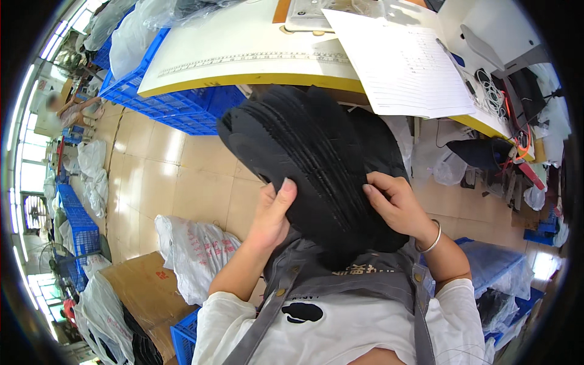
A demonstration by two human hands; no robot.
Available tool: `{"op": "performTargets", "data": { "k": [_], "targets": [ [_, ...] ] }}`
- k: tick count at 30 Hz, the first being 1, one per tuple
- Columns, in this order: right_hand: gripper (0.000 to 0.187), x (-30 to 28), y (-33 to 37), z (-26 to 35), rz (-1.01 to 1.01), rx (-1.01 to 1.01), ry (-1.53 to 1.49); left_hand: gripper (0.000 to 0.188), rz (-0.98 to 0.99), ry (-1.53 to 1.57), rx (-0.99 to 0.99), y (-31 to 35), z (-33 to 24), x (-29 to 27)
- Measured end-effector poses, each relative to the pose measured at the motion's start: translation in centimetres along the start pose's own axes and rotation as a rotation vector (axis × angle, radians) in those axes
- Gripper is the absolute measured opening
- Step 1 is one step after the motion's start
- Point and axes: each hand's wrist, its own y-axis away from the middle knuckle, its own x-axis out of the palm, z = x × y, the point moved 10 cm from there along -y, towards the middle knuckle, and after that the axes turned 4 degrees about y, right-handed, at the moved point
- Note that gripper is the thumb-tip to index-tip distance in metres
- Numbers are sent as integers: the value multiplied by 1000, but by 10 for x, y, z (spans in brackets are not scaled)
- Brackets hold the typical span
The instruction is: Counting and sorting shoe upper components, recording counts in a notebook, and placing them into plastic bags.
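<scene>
A thick stack of black insole-shaped pieces (304, 158) is fanned out in front of my body, its layered edges showing. My left hand (274, 213) grips the stack's left side, thumb lying on top and the fingers mostly hidden beneath. At the right side, my right hand (398, 204) pinches the edge with thumb and bent fingers; how many layers it holds I cannot tell. The far end of the stack rises close to the table's yellow front edge. Its near end rests against my grey apron (365, 283).
Ahead stands a white table (255, 45) with a printed ruler scale, an open notebook (407, 67) overhanging its edge, and coiled cables (490, 91). Blue crates (201, 109) sit below it. White sacks (194, 255) and a cardboard box (149, 292) are at left; another person (79, 109) is far left.
</scene>
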Motion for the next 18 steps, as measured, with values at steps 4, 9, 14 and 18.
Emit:
{"op": "performTargets", "data": {
  "k": [4,9,14,18],
  "targets": [
    [13,-43,4,39,-202,-381,333,46,82,18,14,1,-6,1],
    [28,-198,-5,54,-673,-366,984,48,122,16,-13,-2,-1,-1],
    [48,-255,-46,5,-393,-400,1733,47,69,11,-1,-3,-1,1],
    [52,-238,-57,-11,-214,-519,1927,49,152,-21,29,-1,-2,-3]
  ]
}}
